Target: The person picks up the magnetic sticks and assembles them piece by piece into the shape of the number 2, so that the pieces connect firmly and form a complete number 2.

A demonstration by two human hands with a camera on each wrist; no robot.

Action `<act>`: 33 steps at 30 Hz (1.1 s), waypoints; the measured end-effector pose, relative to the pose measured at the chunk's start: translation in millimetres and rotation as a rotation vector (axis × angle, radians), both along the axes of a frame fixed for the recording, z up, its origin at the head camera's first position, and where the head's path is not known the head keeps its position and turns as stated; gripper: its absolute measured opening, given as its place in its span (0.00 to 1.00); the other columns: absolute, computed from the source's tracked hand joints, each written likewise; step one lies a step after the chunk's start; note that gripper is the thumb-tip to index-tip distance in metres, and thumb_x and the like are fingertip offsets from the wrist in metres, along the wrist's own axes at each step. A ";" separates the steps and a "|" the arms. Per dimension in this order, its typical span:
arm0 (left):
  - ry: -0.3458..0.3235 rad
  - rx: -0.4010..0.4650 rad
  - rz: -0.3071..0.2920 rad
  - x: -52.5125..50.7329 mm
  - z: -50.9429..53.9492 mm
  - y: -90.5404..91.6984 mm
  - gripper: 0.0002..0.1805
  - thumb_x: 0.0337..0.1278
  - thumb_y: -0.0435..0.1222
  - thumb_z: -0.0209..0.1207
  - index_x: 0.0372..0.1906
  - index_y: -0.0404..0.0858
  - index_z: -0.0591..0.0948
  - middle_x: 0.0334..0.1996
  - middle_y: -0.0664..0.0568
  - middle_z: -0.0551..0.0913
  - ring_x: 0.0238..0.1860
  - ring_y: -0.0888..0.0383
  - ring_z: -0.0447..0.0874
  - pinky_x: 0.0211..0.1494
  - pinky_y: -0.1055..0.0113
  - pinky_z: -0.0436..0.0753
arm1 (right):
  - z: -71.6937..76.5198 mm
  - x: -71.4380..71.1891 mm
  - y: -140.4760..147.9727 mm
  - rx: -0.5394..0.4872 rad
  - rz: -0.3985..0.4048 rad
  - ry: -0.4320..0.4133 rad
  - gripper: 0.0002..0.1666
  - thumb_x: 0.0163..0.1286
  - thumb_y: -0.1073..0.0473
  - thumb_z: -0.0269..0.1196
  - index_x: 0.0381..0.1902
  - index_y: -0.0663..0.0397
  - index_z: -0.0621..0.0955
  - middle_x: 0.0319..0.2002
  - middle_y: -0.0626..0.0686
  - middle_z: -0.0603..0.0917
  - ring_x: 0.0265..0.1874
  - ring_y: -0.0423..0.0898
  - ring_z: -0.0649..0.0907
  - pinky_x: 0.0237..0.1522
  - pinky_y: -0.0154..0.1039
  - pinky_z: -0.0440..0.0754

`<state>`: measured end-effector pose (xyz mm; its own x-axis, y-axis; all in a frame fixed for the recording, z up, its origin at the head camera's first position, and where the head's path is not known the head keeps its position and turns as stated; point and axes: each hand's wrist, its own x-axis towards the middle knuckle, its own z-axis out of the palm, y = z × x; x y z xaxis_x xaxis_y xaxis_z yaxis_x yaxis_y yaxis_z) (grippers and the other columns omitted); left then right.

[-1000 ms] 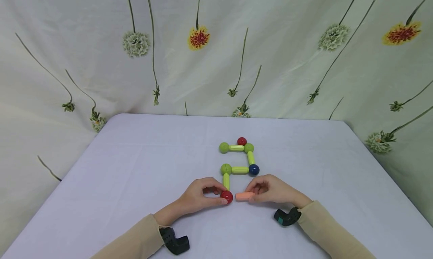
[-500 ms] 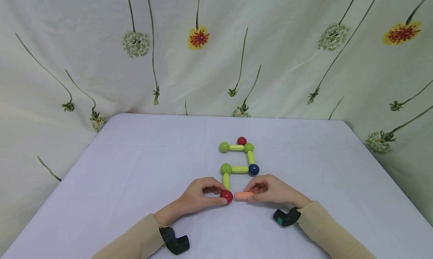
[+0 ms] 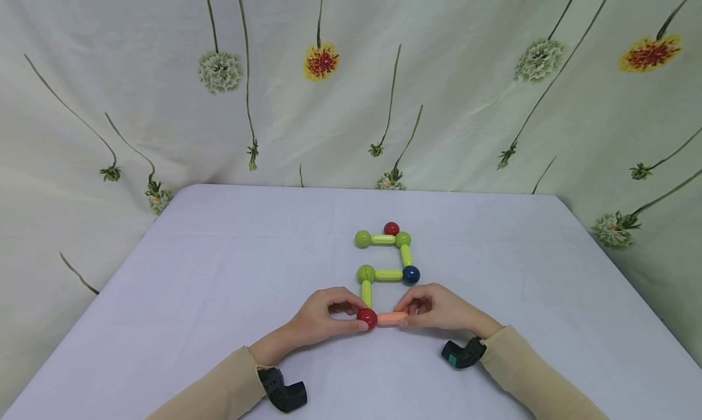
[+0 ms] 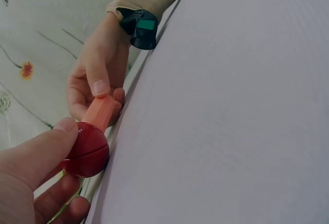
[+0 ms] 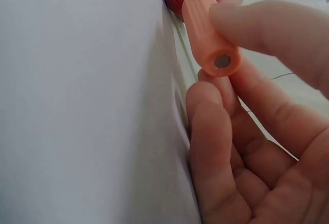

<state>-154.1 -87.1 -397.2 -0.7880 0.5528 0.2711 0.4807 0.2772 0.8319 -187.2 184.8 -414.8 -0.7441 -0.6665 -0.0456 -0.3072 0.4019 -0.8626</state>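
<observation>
My left hand (image 3: 326, 316) pinches a red ball (image 3: 367, 319) between thumb and fingers on the table. From that ball a yellow-green rod (image 3: 366, 294) runs back to a green ball (image 3: 366, 274). My right hand (image 3: 439, 307) pinches an orange magnetic rod (image 3: 392, 319) by its right part, with its left end against the red ball. The right wrist view shows a grey metal disc in the free end of the orange rod (image 5: 203, 26). In the left wrist view the rod meets the red ball (image 4: 88, 151), which has a dark seam.
Behind the hands, the chain goes on through a rod (image 3: 389, 275) to a dark blue ball (image 3: 411, 275), then another rod (image 3: 406, 255) and two green balls. A second red ball (image 3: 392, 228) touches the back green ball (image 3: 403, 239). A flowered cloth hangs behind the table.
My right hand has moved slightly left with the orange rod, closing the small gap to the red ball. The left hand has stayed in place on that ball.
</observation>
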 end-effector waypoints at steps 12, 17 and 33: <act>-0.003 -0.003 -0.004 0.6 0.5 0.0 0.14 0.45 0.31 0.69 0.41 0.33 0.83 0.34 0.46 0.83 0.37 0.46 0.79 0.41 0.61 0.79 | 1.7 0.1 1.2 0.001 0.009 -0.008 0.12 0.59 0.56 0.68 0.41 0.52 0.83 0.31 0.45 0.81 0.28 0.40 0.76 0.30 0.31 0.75; 0.007 0.001 -0.009 -0.1 -0.5 -0.2 0.14 0.45 0.31 0.69 0.41 0.33 0.83 0.34 0.46 0.83 0.37 0.46 0.78 0.41 0.60 0.79 | 5.0 -2.0 3.0 0.001 0.019 0.008 0.12 0.61 0.59 0.65 0.43 0.55 0.83 0.34 0.47 0.82 0.31 0.42 0.77 0.34 0.32 0.77; 0.005 0.005 -0.012 -1.5 -2.0 0.1 0.14 0.45 0.30 0.69 0.40 0.34 0.83 0.34 0.47 0.83 0.37 0.48 0.78 0.41 0.61 0.79 | 15.5 -8.6 14.3 0.016 -0.039 0.044 0.13 0.68 0.60 0.59 0.46 0.61 0.81 0.35 0.53 0.82 0.31 0.43 0.78 0.34 0.33 0.77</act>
<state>-155.6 -87.0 -399.3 -0.7801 0.5605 0.2782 0.4883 0.2674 0.8307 -195.8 199.1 -399.3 -0.7712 -0.6362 -0.0222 -0.3285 0.4276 -0.8421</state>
